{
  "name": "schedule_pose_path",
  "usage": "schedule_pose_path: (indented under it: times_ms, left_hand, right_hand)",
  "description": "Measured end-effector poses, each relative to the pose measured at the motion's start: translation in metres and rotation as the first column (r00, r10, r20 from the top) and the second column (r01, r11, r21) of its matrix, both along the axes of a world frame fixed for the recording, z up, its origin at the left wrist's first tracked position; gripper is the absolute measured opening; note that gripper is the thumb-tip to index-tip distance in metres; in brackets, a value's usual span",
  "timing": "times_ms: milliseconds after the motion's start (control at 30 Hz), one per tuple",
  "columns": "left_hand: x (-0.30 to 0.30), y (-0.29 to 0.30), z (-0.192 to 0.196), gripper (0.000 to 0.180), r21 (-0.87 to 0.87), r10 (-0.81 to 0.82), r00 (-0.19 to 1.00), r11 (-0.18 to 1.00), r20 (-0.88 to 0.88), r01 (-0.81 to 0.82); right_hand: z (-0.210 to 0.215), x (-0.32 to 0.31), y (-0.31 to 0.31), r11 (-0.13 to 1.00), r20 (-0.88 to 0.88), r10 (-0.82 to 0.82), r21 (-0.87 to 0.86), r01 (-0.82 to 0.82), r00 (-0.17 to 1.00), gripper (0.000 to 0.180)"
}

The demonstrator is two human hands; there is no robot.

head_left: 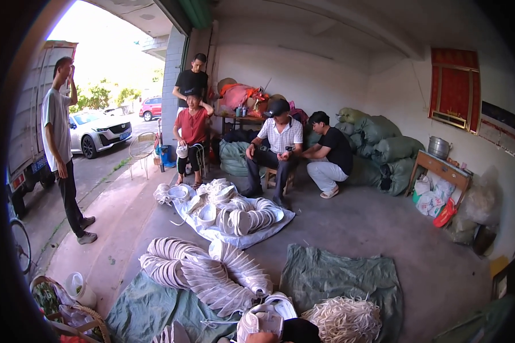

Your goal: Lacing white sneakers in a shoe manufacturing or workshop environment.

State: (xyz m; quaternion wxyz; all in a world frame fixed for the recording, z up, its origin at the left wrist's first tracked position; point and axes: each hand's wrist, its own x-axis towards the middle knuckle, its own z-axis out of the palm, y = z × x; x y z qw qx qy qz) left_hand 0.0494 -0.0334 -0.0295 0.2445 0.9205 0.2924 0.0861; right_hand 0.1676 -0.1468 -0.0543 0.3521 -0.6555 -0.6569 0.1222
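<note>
At the lower edge, a small part of my left hand [261, 338] shows against a beige-and-white shoe upper [260, 321], apparently gripping it; most of its fingers are cut off by the frame. My right hand is out of sight. Beside the upper is a dark rounded shape [301, 330] that I cannot make out. Just beyond lies another pale upper [282, 306]. Long rows of nested whitish shoe uppers [217, 280] rest on a green tarp [140, 303]. To the right, a heap of cream laces or strips [346, 320] covers part of a second green sheet [326, 268].
More uppers lie on a white sheet [280, 226]. Near them sit a person in red [194, 131] and one in a checked shirt [280, 134]; another crouches [332, 151]. Two people stand left. Stuffed green sacks [380, 137] line the back. A basket [97, 323] and white bucket [80, 290] stand left.
</note>
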Motion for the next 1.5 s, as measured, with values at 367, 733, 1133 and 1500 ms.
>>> schedule_pose_path:
  times_ms: [367,733,1133,1500]
  left_hand:
    - [0.004,0.015,0.020,0.027,-0.187,-0.207,0.935,0.970,-0.287,0.157]
    - [0.005,0.035,0.056,0.021,-0.669,-0.160,0.963,0.743,-0.216,-0.026]
    - [0.000,0.022,0.046,0.022,-0.272,-0.116,0.971,0.961,-0.209,0.056]
    - [-0.028,-0.015,-0.026,0.003,0.318,-0.191,0.972,0.921,-0.137,0.225]
  right_hand:
    - [-0.034,0.021,0.001,0.841,-0.682,-0.356,-0.532,-0.099,0.638,0.008]
    - [0.023,0.004,-0.005,0.903,-0.622,-0.245,-0.426,-0.059,0.744,0.014]
    - [0.024,0.006,0.005,0.868,-0.728,-0.311,-0.480,-0.130,0.611,0.012]
    - [0.014,0.003,0.006,0.970,-0.289,-0.005,-0.235,-0.066,0.957,0.013]
